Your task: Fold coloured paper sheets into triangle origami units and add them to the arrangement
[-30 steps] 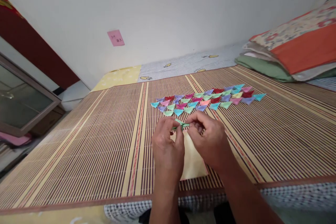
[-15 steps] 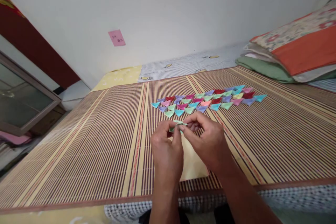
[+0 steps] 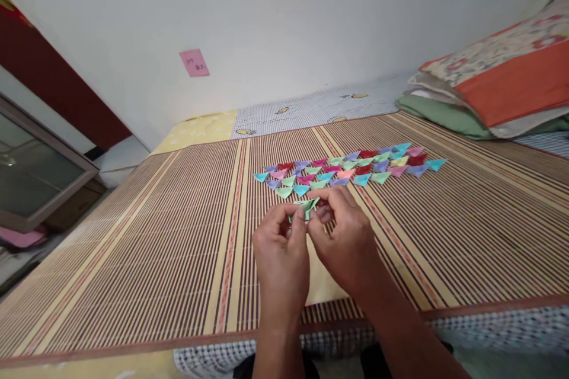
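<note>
Green folded paper [image 3: 306,208] runs roughly crosswise (neither side's nearer, tbh), left hand [image 3: 283,246] pinching one end, right hand [image 3: 347,234] the other.

The green piece [image 3: 310,205] looks like smooth paper. The mat [image 3: 178,237] looks like thin wood sticks, all ridged. The pile [image 3: 511,86] at far right is matt cloth. The left pane [image 3: 31,166] is shiny glass.
</note>
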`<state>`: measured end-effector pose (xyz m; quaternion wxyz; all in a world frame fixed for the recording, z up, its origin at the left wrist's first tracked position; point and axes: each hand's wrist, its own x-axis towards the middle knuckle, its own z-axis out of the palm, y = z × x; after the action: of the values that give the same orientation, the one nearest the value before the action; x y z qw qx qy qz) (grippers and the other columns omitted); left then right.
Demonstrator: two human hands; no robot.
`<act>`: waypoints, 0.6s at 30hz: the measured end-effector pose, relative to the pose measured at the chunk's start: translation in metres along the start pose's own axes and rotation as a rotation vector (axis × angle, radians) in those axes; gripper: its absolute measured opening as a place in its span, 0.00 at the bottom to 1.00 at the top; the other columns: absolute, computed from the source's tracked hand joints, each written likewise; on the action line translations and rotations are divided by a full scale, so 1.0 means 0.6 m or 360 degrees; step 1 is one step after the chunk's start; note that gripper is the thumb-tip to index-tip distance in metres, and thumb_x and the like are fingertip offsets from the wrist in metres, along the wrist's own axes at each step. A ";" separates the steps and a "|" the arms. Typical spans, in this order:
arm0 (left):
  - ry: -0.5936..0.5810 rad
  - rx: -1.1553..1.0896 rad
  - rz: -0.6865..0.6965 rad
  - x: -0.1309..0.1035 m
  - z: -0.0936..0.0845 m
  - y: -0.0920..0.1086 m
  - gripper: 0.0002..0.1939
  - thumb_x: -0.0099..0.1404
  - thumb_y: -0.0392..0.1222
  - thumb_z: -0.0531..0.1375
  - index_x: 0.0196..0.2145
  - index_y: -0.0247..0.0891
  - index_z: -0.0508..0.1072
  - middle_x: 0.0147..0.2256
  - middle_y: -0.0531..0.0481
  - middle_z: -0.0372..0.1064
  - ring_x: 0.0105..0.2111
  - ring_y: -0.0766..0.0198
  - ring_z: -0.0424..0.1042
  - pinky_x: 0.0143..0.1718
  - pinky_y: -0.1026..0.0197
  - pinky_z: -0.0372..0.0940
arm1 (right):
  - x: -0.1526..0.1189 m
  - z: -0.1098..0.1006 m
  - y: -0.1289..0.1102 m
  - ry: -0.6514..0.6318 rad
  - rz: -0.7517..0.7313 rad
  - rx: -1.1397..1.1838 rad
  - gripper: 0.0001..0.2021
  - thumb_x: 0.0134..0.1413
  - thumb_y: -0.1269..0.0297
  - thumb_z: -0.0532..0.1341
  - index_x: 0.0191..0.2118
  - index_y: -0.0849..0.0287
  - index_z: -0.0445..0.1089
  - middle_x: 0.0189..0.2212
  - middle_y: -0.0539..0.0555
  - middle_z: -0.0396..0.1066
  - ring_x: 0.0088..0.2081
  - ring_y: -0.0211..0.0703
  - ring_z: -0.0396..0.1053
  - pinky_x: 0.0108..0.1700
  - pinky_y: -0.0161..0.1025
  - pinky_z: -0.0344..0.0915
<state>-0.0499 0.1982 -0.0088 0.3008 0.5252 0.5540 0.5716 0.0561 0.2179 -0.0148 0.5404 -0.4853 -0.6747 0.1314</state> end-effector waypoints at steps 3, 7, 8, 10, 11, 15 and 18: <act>-0.0012 -0.0049 -0.0029 0.000 0.000 -0.001 0.06 0.68 0.39 0.61 0.33 0.40 0.76 0.29 0.51 0.71 0.26 0.64 0.66 0.31 0.60 0.68 | -0.002 0.002 0.000 0.0011 -0.0142 -0.0095 0.12 0.57 0.76 0.55 0.46 0.58 0.67 0.39 0.57 0.67 0.37 0.46 0.68 0.38 0.44 0.69; 0.0015 -0.0066 -0.0054 -0.001 0.001 0.001 0.06 0.67 0.40 0.61 0.33 0.40 0.77 0.27 0.53 0.68 0.25 0.65 0.64 0.29 0.61 0.65 | -0.002 0.002 -0.001 0.0035 -0.0189 -0.0070 0.12 0.58 0.77 0.54 0.45 0.58 0.67 0.39 0.56 0.67 0.36 0.45 0.68 0.36 0.43 0.69; 0.0021 -0.0075 -0.0053 -0.001 0.001 0.002 0.06 0.67 0.40 0.61 0.33 0.40 0.77 0.27 0.53 0.68 0.25 0.65 0.64 0.29 0.62 0.65 | -0.001 0.001 -0.002 0.0044 -0.0176 -0.0026 0.11 0.57 0.77 0.55 0.43 0.58 0.68 0.38 0.55 0.66 0.36 0.44 0.68 0.35 0.42 0.70; 0.0015 -0.0109 -0.0046 -0.002 0.001 0.004 0.06 0.67 0.40 0.61 0.33 0.40 0.77 0.27 0.53 0.69 0.26 0.65 0.65 0.28 0.63 0.63 | 0.001 -0.003 -0.003 0.0065 -0.0126 0.0083 0.09 0.56 0.77 0.58 0.41 0.59 0.68 0.37 0.54 0.66 0.34 0.41 0.68 0.35 0.40 0.71; 0.0009 -0.0133 -0.0040 -0.002 0.001 0.006 0.06 0.67 0.40 0.61 0.32 0.40 0.77 0.28 0.52 0.70 0.26 0.66 0.65 0.28 0.63 0.63 | 0.002 -0.005 -0.003 0.0075 -0.0089 0.0137 0.08 0.55 0.77 0.59 0.40 0.58 0.69 0.37 0.53 0.66 0.34 0.40 0.68 0.35 0.39 0.71; -0.0017 -0.0252 -0.0044 -0.001 0.000 0.011 0.05 0.66 0.41 0.63 0.32 0.40 0.77 0.28 0.53 0.71 0.28 0.65 0.69 0.30 0.63 0.66 | 0.004 -0.012 0.001 0.0055 0.0040 0.0337 0.07 0.54 0.74 0.64 0.37 0.57 0.70 0.37 0.51 0.67 0.34 0.38 0.70 0.36 0.37 0.73; -0.0020 -0.0249 -0.0049 -0.001 0.000 0.011 0.06 0.66 0.41 0.63 0.32 0.40 0.77 0.26 0.54 0.70 0.27 0.65 0.68 0.28 0.63 0.66 | 0.005 -0.015 0.006 -0.0006 0.0093 0.0429 0.07 0.55 0.74 0.65 0.38 0.56 0.70 0.38 0.50 0.68 0.35 0.38 0.71 0.37 0.38 0.75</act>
<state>-0.0482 0.1965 -0.0029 0.3533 0.4950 0.5137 0.6052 0.0660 0.2189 -0.0121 0.5954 -0.4274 -0.6376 0.2375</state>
